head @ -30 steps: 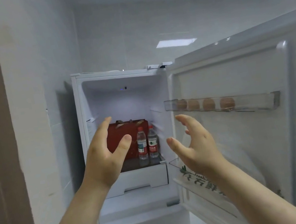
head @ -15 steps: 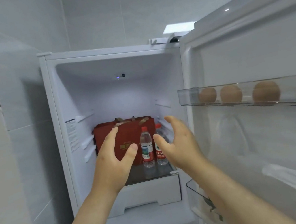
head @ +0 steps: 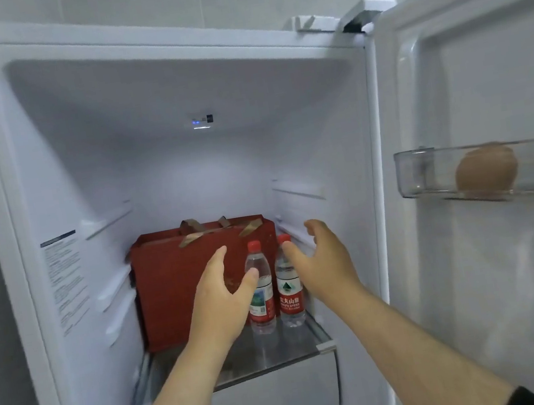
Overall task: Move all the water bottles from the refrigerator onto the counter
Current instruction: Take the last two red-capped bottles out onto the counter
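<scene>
Two clear water bottles with red caps and red labels stand side by side on the glass shelf (head: pixel 280 349) of the open refrigerator (head: pixel 167 54): the left bottle (head: pixel 262 302) and the right bottle (head: pixel 289 296). My left hand (head: pixel 224 298) is open just left of the left bottle, its thumb across the bottle's upper part. My right hand (head: pixel 319 260) is open just right of the right bottle, thumb near its cap. Neither hand grips a bottle.
A red gift box (head: pixel 174 285) with brown handles fills the shelf behind and left of the bottles. The refrigerator door (head: pixel 511 269) stands open on the right, with eggs (head: pixel 486 171) in a clear door tray (head: pixel 427 174). A white drawer (head: pixel 277 398) sits under the shelf.
I have come closer to the refrigerator, and both hands have reached inward until they flank the two bottles. My left thumb now lies against the left bottle.
</scene>
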{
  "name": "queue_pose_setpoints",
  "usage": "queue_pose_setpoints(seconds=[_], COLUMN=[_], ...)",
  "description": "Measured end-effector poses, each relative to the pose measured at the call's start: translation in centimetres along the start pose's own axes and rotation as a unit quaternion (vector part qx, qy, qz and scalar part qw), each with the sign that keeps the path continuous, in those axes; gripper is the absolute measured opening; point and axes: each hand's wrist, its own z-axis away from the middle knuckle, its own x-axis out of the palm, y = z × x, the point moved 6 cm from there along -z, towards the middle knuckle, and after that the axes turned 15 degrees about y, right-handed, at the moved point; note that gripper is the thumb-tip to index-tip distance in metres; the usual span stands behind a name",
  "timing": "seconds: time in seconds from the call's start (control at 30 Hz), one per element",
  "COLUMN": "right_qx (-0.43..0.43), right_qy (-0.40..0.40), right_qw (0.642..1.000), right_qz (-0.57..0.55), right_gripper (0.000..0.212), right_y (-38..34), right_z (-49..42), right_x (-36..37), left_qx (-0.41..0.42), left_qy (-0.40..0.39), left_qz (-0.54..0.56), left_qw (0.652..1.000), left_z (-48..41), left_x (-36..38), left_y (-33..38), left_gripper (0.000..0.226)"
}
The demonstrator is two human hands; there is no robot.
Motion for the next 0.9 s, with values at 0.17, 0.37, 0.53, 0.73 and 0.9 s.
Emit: queue_pose_setpoints(seconds=[0.17, 0.37, 0.53, 0.73, 0.9], right_qx=[0.058, 0.1, 0.108, 0.111, 0.079], right_qy=[0.033, 0.037, 0.04, 0.023, 0.049], right_qw=[0.997, 0.99, 0.986, 0.987, 0.981], right_qz=[0.041, 0.096, 0.124, 0.116, 0.168], right_gripper=[0.057, 0.049, 0.054, 0.05, 0.06], right_y=[3.8, 8.4, 11.3, 13.6, 14.5], right_z=[-2.8, -4.4, -6.0, -7.4, -8.3], right_x=[4.6, 9.1, 11.7, 14.4, 15.0], left_qx=[-0.112, -0.154, -0.163, -0.16, -0.153], left_qy=[-0.06, -0.049, -0.035, -0.026, 0.004], left_qz=[-0.02, -0.043, -0.038, -0.033, -0.05], left_qw=[0.992, 0.986, 0.985, 0.986, 0.987], left_z=[-3.5, -4.8, -5.5, -5.9, -6.0], left_x=[7.1, 12.6, 15.9, 16.6, 14.4], left_y=[-7.5, -13.0, -15.1, -15.9, -17.0], left_gripper=[0.086, 0.072, 0.057, 0.049, 0.046])
